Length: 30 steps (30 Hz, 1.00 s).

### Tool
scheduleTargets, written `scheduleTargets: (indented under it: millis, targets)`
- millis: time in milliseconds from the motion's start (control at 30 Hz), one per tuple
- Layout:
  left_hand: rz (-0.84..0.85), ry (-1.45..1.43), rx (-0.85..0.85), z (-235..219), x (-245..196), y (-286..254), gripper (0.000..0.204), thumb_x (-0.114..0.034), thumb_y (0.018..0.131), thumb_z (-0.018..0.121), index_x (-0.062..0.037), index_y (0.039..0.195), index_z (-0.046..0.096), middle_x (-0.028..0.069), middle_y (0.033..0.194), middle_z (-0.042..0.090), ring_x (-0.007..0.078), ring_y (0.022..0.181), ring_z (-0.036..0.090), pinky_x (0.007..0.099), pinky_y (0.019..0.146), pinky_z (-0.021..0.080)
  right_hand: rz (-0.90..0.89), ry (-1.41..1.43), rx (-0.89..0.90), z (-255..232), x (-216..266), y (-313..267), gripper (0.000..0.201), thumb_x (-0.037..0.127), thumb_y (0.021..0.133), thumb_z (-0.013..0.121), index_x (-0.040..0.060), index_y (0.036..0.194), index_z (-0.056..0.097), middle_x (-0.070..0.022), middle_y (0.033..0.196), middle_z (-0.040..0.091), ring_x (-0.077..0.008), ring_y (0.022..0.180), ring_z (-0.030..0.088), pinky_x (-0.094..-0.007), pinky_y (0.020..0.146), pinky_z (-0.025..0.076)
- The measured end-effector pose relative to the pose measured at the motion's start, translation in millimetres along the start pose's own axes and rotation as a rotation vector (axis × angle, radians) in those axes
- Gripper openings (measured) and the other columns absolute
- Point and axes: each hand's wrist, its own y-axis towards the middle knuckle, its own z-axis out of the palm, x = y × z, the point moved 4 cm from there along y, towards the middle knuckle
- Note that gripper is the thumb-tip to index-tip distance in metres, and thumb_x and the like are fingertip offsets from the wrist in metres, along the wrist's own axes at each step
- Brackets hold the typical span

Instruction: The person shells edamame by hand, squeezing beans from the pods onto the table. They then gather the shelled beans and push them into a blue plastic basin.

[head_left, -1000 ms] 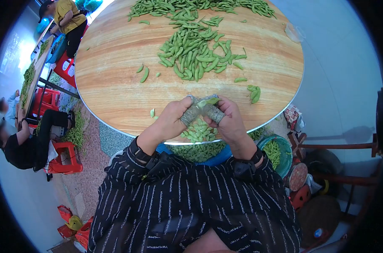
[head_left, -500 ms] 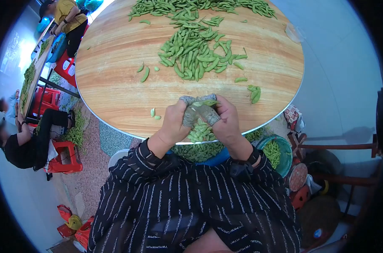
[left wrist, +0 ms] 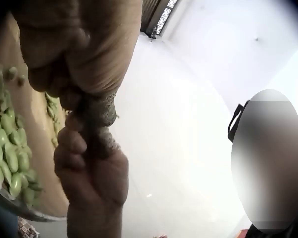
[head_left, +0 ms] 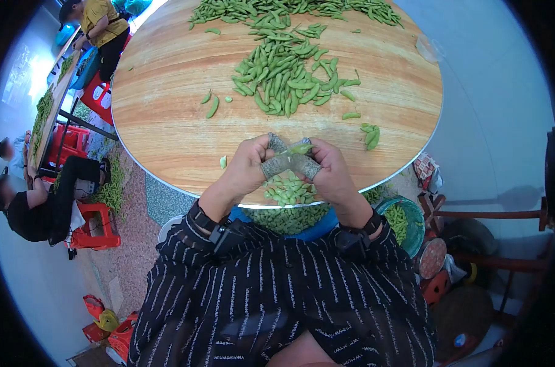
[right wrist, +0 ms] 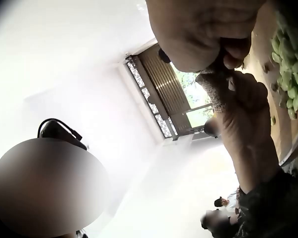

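Over the near edge of the round table both hands meet at a green soybean pod (head_left: 301, 148). The left hand (head_left: 244, 166) pinches its left end, with thumb and forefinger in grey finger wraps. My right hand (head_left: 335, 174) grips the other end, its thumb and forefinger wrapped the same way. Just below the hands lies a heap of shelled green beans (head_left: 288, 191) by the table rim. In the left wrist view the beans (left wrist: 9, 148) lie beside the hands, and the fingers hide the pod. A pile of unshelled pods (head_left: 280, 76) lies beyond the hands.
More pods (head_left: 296, 7) cover the far side of the wooden table (head_left: 167, 116). A few loose pods (head_left: 370, 136) lie to the right. Below the edge stands a blue basin (head_left: 317, 233) of beans, with a green basket (head_left: 419, 227) of pods at right. People sit at left.
The hands drew close together half a second ago, and now the wrapped thumbs and fingers are spread more apart around the pod. The left hand now covers one loose bean beside it.
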Motion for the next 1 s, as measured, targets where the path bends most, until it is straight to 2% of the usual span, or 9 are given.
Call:
scheduleTargets:
  millis: [267, 333, 467, 533, 567, 633, 767, 867, 1000]
  targets:
    - [-0.029, -0.361, 0.04, -3.4, 15.7, -1.7, 0.013, -0.012, 0.083, 0.054, -0.0014, 0.089, 0.051, 0.0032, 0.07, 0.054, 0.0074, 0.057, 0.048, 0.0167, 0.053, 0.038, 0.182, 0.243, 0.096, -7.1, -1.9, 2.9, 0.01, 0.0, 0.079, 0.05, 0.003, 0.086, 0.056, 0.0018, 0.069, 0.053, -0.0018, 0.057, 0.044, -0.0164, 0.05, 0.033]
    - [-0.14, -0.404, 0.028, -5.8, 17.5, -2.3, 0.017, -0.009, 0.083, 0.051, -0.0004, 0.097, 0.05, 0.0038, 0.071, 0.054, 0.0094, 0.059, 0.049, 0.0175, 0.055, 0.039, 0.107, 0.079, 0.063, -10.7, 1.7, 4.1, 0.009, 0.002, 0.078, 0.051, 0.0025, 0.086, 0.056, 0.0016, 0.068, 0.053, -0.0048, 0.058, 0.047, -0.0192, 0.051, 0.036]
    - [-0.09, -0.616, 0.063, -6.5, 13.7, -4.1, 0.021, -0.005, 0.087, 0.042, -0.0009, 0.107, 0.048, 0.0023, 0.08, 0.054, 0.0091, 0.063, 0.048, 0.02, 0.055, 0.039, -0.093, -0.253, -0.092, -39.1, 8.6, 7.6, 0.012, 0.002, 0.075, 0.054, -0.0004, 0.087, 0.055, -0.0037, 0.068, 0.056, -0.0117, 0.058, 0.052, -0.0236, 0.053, 0.039]
    - [-0.124, -0.739, 0.043, -6.9, 16.3, -4.0, 0.024, -0.001, 0.086, 0.04, -0.0005, 0.11, 0.045, 0.008, 0.09, 0.056, 0.0175, 0.078, 0.056, 0.0242, 0.067, 0.047, -0.143, -0.689, -0.167, -69.6, 13.6, 6.5, 0.019, 0.003, 0.072, 0.057, -0.0027, 0.09, 0.054, -0.0113, 0.072, 0.058, -0.0182, 0.062, 0.055, -0.0273, 0.056, 0.042]
    - [-0.123, -0.742, 0.044, -6.4, 15.8, -3.5, 0.024, -0.001, 0.086, 0.04, -0.0005, 0.11, 0.045, 0.008, 0.09, 0.056, 0.0175, 0.078, 0.056, 0.0242, 0.067, 0.047, -0.142, -0.692, -0.166, -75.6, 17.2, 3.2, 0.019, 0.003, 0.072, 0.057, -0.0027, 0.09, 0.054, -0.0113, 0.072, 0.058, -0.0182, 0.062, 0.055, -0.0273, 0.056, 0.042]
    - [-0.121, -0.831, -0.003, -7.0, 13.3, -2.0, 0.024, 0.0, 0.085, 0.041, -0.0004, 0.11, 0.045, 0.0127, 0.096, 0.057, 0.0258, 0.094, 0.056, 0.0292, 0.081, 0.048, -0.046, -0.977, -0.42, -89.5, 28.3, -6.2, 0.025, 0.003, 0.07, 0.058, -0.0036, 0.093, 0.053, -0.0164, 0.075, 0.057, -0.0194, 0.062, 0.055, -0.0269, 0.058, 0.043]
    - [-0.153, -0.858, -0.035, -5.8, 13.5, 3.8, 0.024, -0.001, 0.085, 0.043, 0.0001, 0.109, 0.045, 0.0153, 0.099, 0.056, 0.027, 0.099, 0.054, 0.0307, 0.084, 0.047, -0.193, -0.823, -0.472, -76.7, 32.5, -18.2, 0.026, 0.003, 0.072, 0.057, -0.0034, 0.097, 0.054, -0.0154, 0.076, 0.058, -0.0191, 0.064, 0.056, -0.0269, 0.061, 0.044]
    - [-0.149, -0.785, -0.115, -6.4, 14.8, 6.4, 0.026, 0.0, 0.083, 0.047, 0.0, 0.108, 0.045, 0.0144, 0.096, 0.058, 0.0249, 0.095, 0.056, 0.0289, 0.083, 0.047, -0.176, -0.661, -0.345, -53.0, 27.1, -16.5, 0.024, 0.003, 0.074, 0.057, -0.0034, 0.098, 0.054, -0.0151, 0.078, 0.058, -0.0189, 0.071, 0.058, -0.0276, 0.065, 0.045]
    - [0.051, -0.479, -0.157, -7.5, 6.1, 3.4, 0.027, -0.002, 0.08, 0.053, 0.0012, 0.107, 0.048, 0.0107, 0.093, 0.059, 0.0188, 0.092, 0.056, 0.0279, 0.083, 0.044, -0.189, -0.605, -0.262, -45.9, 15.3, -8.3, 0.023, 0.003, 0.074, 0.056, -0.0037, 0.096, 0.055, -0.0159, 0.079, 0.059, -0.0187, 0.071, 0.057, -0.0272, 0.065, 0.044]
